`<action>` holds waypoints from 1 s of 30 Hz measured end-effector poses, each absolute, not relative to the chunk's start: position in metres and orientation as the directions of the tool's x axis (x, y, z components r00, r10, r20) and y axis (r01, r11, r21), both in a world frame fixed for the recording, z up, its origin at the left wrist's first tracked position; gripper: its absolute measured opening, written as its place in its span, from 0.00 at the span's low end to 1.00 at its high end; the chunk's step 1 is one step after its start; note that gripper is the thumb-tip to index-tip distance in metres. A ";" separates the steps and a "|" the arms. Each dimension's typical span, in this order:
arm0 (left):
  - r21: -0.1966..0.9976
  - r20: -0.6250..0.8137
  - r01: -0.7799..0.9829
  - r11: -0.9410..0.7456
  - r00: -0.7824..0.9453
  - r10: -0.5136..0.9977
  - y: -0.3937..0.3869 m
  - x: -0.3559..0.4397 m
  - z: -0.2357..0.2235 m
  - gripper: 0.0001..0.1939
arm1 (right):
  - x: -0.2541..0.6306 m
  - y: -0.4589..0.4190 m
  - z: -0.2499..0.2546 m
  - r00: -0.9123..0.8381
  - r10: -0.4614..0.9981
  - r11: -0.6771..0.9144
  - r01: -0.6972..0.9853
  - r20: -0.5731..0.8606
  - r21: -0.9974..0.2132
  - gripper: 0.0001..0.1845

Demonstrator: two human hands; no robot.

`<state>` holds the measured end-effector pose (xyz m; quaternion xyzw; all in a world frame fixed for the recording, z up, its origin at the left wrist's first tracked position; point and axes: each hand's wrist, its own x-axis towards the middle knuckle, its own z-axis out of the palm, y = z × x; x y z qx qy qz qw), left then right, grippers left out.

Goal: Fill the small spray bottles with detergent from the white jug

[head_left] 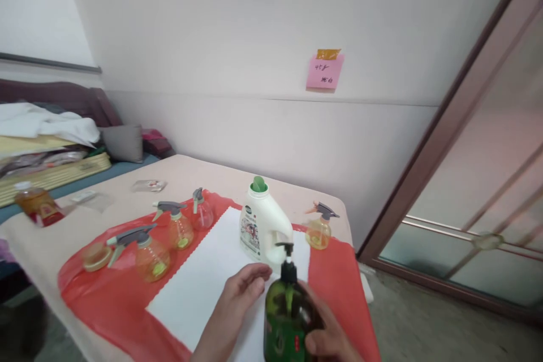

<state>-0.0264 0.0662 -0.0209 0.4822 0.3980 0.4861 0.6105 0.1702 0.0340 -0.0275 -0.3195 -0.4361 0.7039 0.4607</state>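
My right hand [328, 334] is wrapped round a dark green pump bottle [286, 317] with a black pump head, held upright near the table's front edge. My left hand [241, 294] reaches in beside it, fingers slightly curled, fingertips close to the pump neck and to the white detergent jug [263, 226] with a green cap that stands just behind. Both are over a white sheet [203, 277] lying on a red plastic cover [106, 294].
Three orange spray bottles [150, 251] [178, 223] [201, 209] stand in a row at the left, another [320, 229] at the right. A small round lid [97, 255], a brown bottle [36, 203] at far left, a bed [51, 147] behind, a glass sliding door [475, 203] on the right.
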 end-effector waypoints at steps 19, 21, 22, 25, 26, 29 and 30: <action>0.867 -0.057 -0.490 0.095 0.091 0.994 0.067 -0.024 -0.031 0.14 | 0.135 0.034 -0.085 -0.632 0.715 -0.685 -0.549 -0.299 -0.478 0.45; 0.852 -0.079 -0.514 0.098 0.059 0.995 0.067 -0.021 -0.032 0.15 | 0.134 0.036 -0.087 -0.625 0.717 -0.693 -0.586 -0.310 -0.420 0.43; 0.843 -0.094 -0.529 0.098 0.035 0.995 0.067 -0.018 -0.033 0.16 | 0.132 0.037 -0.089 -0.616 0.723 -0.688 -0.603 -0.312 -0.403 0.42; 0.826 -0.126 -0.556 0.096 -0.017 0.992 0.067 -0.012 -0.034 0.18 | 0.127 0.039 -0.094 -0.594 0.740 -0.672 -0.629 -0.316 -0.392 0.43; 0.828 -0.131 -0.552 0.093 -0.031 0.991 0.067 -0.011 -0.034 0.19 | 0.126 0.039 -0.096 -0.586 0.746 -0.666 -0.634 -0.317 -0.394 0.43; 0.839 -0.153 -0.538 0.079 -0.095 0.984 0.069 -0.011 -0.034 0.21 | 0.123 0.036 -0.096 -0.490 0.815 -0.579 -0.664 -0.310 -0.474 0.40; 0.838 -0.166 -0.540 0.078 -0.115 0.979 0.070 -0.011 -0.034 0.21 | 0.123 0.034 -0.096 -0.414 0.865 -0.500 -0.679 -0.282 -0.537 0.38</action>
